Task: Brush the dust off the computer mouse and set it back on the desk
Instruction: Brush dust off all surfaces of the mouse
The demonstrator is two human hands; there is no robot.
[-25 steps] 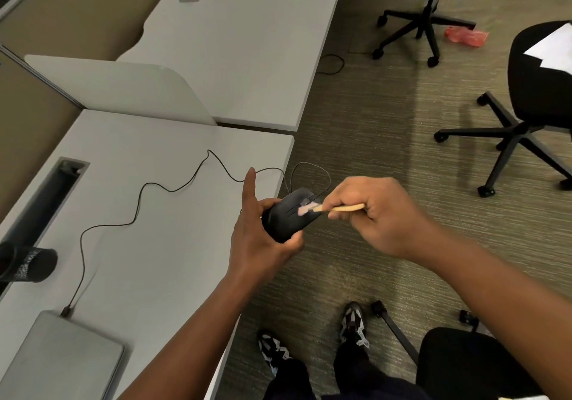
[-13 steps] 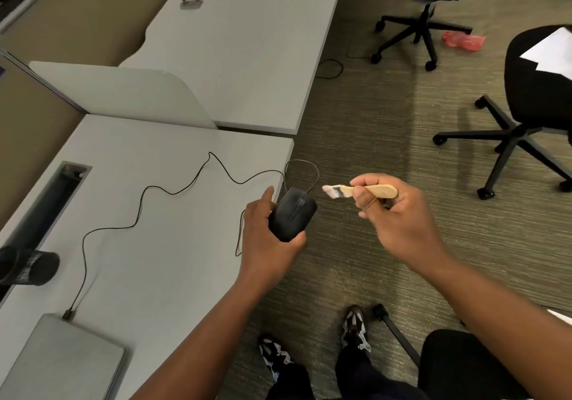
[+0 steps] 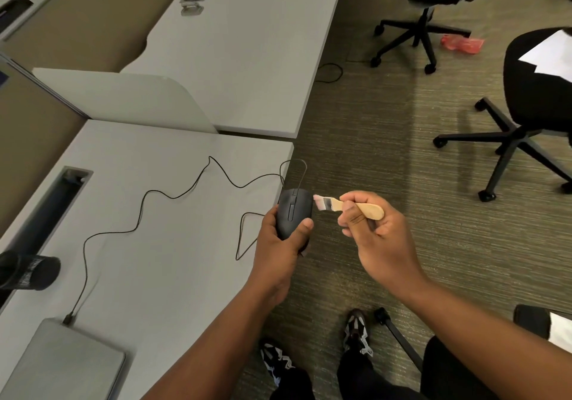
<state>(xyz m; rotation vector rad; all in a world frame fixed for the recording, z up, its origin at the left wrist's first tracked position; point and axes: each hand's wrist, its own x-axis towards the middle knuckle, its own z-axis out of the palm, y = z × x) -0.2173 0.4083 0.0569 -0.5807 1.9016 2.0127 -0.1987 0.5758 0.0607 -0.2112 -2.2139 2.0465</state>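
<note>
The left hand (image 3: 280, 245) has its thumb and fingers curled round one black mouse (image 3: 293, 212), holding it in the air just past the near desk's (image 3: 161, 260) edge, buttons up. The right hand (image 3: 376, 238) pinches one small wooden-handled brush (image 3: 349, 207) between thumb and bent fingers, the bristles just beside the mouse's right flank; I cannot tell if they touch it. One thin black cable (image 3: 173, 197) runs from the mouse in loops across the desk to a plug at one closed grey laptop (image 3: 62, 365). One dark cup (image 3: 28, 271) lies at the left edge. Two desks are in sight, and three office chairs on the carpet, one (image 3: 544, 90) carrying white paper. Two patterned shoes (image 3: 357, 333) show below.
</note>
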